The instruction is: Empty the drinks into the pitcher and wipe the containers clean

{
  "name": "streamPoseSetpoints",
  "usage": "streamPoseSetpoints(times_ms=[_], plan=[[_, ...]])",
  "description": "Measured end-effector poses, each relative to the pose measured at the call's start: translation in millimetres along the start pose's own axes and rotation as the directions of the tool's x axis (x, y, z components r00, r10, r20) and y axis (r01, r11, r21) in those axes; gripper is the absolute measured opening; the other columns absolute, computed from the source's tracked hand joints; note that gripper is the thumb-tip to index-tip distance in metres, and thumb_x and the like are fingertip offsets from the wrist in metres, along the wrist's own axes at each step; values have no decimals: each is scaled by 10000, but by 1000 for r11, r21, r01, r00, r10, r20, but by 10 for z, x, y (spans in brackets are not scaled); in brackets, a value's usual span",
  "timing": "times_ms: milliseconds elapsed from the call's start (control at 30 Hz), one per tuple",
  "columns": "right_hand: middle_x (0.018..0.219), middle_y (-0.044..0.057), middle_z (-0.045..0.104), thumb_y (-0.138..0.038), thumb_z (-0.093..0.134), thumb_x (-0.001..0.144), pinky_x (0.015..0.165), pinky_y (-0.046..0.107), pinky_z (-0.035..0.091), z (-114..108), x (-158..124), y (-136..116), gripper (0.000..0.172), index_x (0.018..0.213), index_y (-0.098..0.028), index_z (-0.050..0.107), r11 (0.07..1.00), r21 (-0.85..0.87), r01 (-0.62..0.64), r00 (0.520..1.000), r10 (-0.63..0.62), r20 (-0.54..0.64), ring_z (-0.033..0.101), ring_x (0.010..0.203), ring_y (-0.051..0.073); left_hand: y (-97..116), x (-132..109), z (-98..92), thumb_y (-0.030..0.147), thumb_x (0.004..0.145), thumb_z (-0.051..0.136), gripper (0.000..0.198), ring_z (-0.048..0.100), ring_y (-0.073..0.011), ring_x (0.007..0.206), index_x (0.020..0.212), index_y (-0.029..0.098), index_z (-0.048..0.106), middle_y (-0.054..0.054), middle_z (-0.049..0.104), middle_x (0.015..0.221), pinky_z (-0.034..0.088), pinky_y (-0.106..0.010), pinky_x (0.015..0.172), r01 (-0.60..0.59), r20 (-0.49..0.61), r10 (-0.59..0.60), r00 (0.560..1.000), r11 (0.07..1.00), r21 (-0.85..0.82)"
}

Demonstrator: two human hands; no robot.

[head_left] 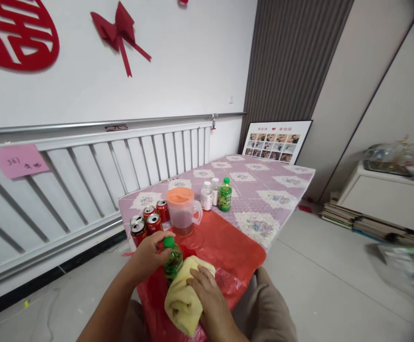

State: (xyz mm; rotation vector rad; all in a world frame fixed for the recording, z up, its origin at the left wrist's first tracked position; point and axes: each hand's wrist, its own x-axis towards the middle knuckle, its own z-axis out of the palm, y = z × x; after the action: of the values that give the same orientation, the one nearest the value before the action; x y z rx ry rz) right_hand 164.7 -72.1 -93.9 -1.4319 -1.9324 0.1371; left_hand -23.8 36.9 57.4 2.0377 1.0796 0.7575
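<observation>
Inspector: Hands first. Left hand?

Clerk: Clamped on the green-capped bottle, with the fingers curled round its neck and shoulder just under the cap. The bottle stands roughly upright at the near end of the table, on the red plastic sheet. It holds a dark liquid.

Inspector: Right hand?

Clerk: It lies palm down on the yellow cloth with the fingers slightly bent. Whether they pinch the fabric cannot be told. The cloth is bunched against the bottle's lower body and hangs over the near edge of the table.

Inspector: Surroundings, working outward.

Clerk: Four red drink cans stand in a tight cluster just beyond the left hand, at the table's left edge. Beside them, to the right, is a clear pitcher with an orange lid, holding a brownish liquid in its lower part. Farther along are two small white bottles and a second green bottle, in a row and close together. They stand where the red sheet gives way to the purple floral tablecloth.

Inspector: Beyond the table?

Clerk: A white slatted panel runs along the left wall. A framed photo collage leans at the far end. Stacked books lie on the floor to the right, well apart from the table.
</observation>
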Motion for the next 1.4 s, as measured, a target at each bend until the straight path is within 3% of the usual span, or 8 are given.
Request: streamPoseSetpoints(times_ms=[133,267,500,833,1033,1133,1300,1400], plan=[[1308,101,603,-116,600,807,1055,494,426,-100,15,-24,382,1166,-243,623,1000,12,25,1000,-25,13,436,1319,297,-19,28,-68,158,711,544,405,650,-203,950,1095,191,667,-45,707,1080,506,-282,838,-41,50,40,998,999,22],[1318,134,584,-155,594,823,1040,523,426,-295,197,-39,381,1197,-226,597,996,60,70,988,-62,-139,438,1315,302,-88,8,-52,176,722,567,435,629,-225,1046,1149,205,646,-58,686,1146,494,-319,910,-64,22,64,998,998,9],[1340,130,553,-126,555,820,1068,547,378,-461,662,-155,418,1227,-219,553,977,95,191,941,-155,-301,401,1332,285,-99,-20,127,381,734,642,358,633,-237,930,1031,186,606,-72,668,1035,510,-369,837,66,-253,-68,965,998,-16],[1310,117,597,-152,603,818,1026,503,450,-139,364,-108,363,1173,-227,607,994,28,109,992,-107,-63,416,1325,296,-187,1,-36,292,754,571,317,610,-171,762,1043,196,659,-41,691,963,489,-293,726,2,-151,8,989,998,67],[1294,101,617,-169,624,811,1025,475,458,-124,225,-112,343,1145,-244,627,996,-10,93,994,-92,64,426,1326,300,-271,16,-111,269,756,573,405,628,-188,882,1148,203,652,-56,681,1096,497,-295,792,-1,-56,-1,998,1000,-31],[1314,111,597,-135,591,812,1053,481,425,-209,278,-97,380,1177,-237,611,995,31,91,996,-91,0,397,1347,284,-297,-11,-63,295,765,577,453,643,-190,865,1206,198,611,-61,691,1086,515,-304,779,19,-76,-25,997,997,-77],[1340,114,559,-124,554,819,1063,534,394,-399,590,-162,422,1226,-235,571,981,77,179,969,-163,-184,377,1347,293,-260,-44,49,348,706,676,415,637,-230,960,1092,203,621,-67,665,1093,520,-348,832,21,-315,-24,949,1000,-13],[1361,122,535,-137,570,819,1063,541,391,-400,760,-221,442,1252,-221,545,972,74,224,953,-202,-224,368,1346,295,-218,-34,58,350,734,640,285,643,-207,847,979,205,642,-45,680,968,519,-331,769,48,-301,-44,953,999,7]])
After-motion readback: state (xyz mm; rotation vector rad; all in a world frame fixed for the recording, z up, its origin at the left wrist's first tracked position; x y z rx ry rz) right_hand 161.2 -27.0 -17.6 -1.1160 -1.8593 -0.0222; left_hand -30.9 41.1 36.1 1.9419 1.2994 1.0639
